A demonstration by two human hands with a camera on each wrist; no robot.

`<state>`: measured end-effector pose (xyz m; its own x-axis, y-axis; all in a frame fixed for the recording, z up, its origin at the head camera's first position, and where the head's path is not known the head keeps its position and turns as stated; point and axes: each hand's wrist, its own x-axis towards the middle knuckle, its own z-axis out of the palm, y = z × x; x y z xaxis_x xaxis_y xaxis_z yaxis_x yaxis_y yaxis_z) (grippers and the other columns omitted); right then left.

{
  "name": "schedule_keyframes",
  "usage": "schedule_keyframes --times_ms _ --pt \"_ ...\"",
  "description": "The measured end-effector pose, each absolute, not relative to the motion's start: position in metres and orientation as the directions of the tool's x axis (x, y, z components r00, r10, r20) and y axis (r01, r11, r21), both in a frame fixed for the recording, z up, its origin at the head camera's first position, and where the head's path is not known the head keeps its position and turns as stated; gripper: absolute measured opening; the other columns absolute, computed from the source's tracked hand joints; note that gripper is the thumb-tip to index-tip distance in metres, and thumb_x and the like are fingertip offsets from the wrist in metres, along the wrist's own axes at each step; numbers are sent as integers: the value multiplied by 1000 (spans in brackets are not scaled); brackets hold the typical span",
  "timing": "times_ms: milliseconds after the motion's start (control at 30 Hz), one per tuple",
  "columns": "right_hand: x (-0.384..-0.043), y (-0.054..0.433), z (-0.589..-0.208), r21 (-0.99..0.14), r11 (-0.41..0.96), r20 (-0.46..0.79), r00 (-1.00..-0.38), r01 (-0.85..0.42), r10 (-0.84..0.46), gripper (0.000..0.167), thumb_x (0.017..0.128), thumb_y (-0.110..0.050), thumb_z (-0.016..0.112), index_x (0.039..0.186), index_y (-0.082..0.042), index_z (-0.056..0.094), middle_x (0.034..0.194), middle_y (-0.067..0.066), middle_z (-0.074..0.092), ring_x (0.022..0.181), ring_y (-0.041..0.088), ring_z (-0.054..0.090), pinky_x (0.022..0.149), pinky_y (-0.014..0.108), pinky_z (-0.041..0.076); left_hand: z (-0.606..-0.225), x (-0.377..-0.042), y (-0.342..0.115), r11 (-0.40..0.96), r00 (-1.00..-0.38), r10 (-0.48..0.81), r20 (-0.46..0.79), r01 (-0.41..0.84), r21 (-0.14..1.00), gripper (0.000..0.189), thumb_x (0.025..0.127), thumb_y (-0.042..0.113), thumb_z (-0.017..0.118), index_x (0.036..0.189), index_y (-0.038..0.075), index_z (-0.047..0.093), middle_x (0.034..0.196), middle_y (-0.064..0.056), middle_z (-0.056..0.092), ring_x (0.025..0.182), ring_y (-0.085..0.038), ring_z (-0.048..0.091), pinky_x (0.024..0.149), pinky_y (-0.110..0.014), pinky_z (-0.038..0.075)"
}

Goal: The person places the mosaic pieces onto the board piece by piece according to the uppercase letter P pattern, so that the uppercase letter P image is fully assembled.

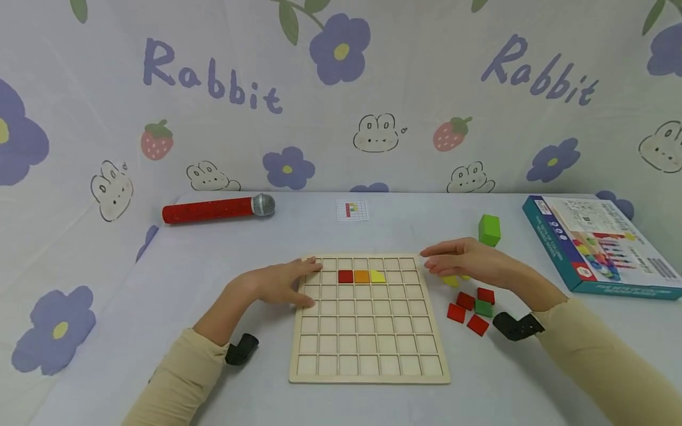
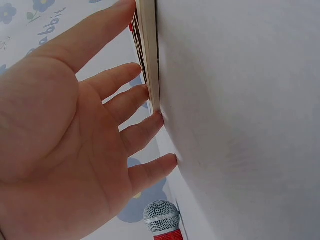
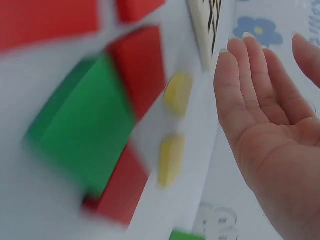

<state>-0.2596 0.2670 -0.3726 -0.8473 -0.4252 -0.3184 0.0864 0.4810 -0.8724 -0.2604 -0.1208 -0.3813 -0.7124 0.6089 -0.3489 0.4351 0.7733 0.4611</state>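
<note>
Sleeves (image 1: 602, 355) angled inward, hands (image 1: 282, 281) (image 1: 469, 260) outstretched, flanking gridded board (image 1: 371, 343)

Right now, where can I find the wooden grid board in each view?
Head: the wooden grid board, lower centre.
Left wrist: a narrow strip of it, top, near the middle.
Right wrist: a small part of it, top, right of middle.
Shared landmark: purple-flowered cloth, in all three.

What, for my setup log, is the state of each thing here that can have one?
Wooden grid board: flat, partly filled
Red piece, orange piece, yellow piece on it: in adjacent cells
Left hand: open, touching the board
Right hand: open, empty
Four red tiles: loose
Green tile: loose
Two yellow pieces: loose
Green block: upright
Microphone: lying down
Pattern card: flat, printed side up
Toy-set box: flat, seemingly closed
</note>
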Motion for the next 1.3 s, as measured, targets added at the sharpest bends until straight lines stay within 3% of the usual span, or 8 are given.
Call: schedule_keyframes --times_ms 300,633,933,1100,1300 --pt "-245 310 -377 -844 531 -305 -878 71 -368 59 94 -34 62 141 -3 44 141 18 45 122 30 49 95 38 46 -381 -260 -120 781 -716 600 -357 426 457 78 90 35 66 153 15 24 158 -6 14 144 -28 8 112 -48 15" --pt "-232 341 -386 -845 534 -264 -893 31 -365 55 94 -24 62 140 -2 43 128 17 57 114 21 55 96 49 42 -381 -260 -121 778 -713 602 -358 424 464 78 90 35 66 153 15 23 158 -6 13 144 -27 7 113 -47 15" --pt "-223 348 -388 -845 524 -196 -852 -103 -485 50 90 -3 62 136 6 45 123 24 57 109 20 58 86 24 49 -380 -260 -120 772 -713 605 -354 417 479 79 90 34 67 153 15 23 158 -6 12 144 -27 6 113 -47 14" --pt "-219 347 -389 -806 550 -142 -830 -219 -539 50 86 0 67 132 5 50 123 22 56 113 28 54 86 21 48 -381 -260 -121 770 -711 608 -354 418 482 79 90 34 66 153 14 23 158 -7 12 144 -28 6 113 -48 14" --pt "-218 343 -391 -732 618 -106 -849 -285 -518 47 85 0 68 129 4 53 116 16 60 108 34 54 85 21 48 -380 -260 -121 772 -708 607 -361 418 478 78 91 34 66 153 14 23 158 -7 11 144 -29 6 112 -48 14"
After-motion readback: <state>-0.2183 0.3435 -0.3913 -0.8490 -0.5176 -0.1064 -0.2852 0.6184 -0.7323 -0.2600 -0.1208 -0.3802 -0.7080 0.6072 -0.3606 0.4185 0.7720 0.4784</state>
